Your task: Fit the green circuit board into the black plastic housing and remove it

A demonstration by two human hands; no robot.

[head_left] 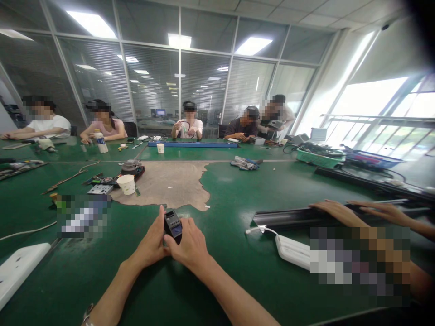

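Note:
A small black plastic box with several slots in its face and a dark blue patch at its lower end [173,222] is held up just above the green table [238,280]. My left hand [155,240] grips its left side, thumb or finger pointing up along the edge. My right hand [190,242] wraps its right side, with the thumb across the near end. The fingers behind and beneath the box are hidden. Beyond my hands lies a ragged brown sheet [170,183].
Left are a paper cup [127,184], circuit boards with a fan [132,167] and a white power strip [20,271]. Right, a co-worker's hands [340,213] rest on a black metal rail [285,219] beside a white power strip [294,252]. Gloves [244,163] lie farther back; several people sit opposite.

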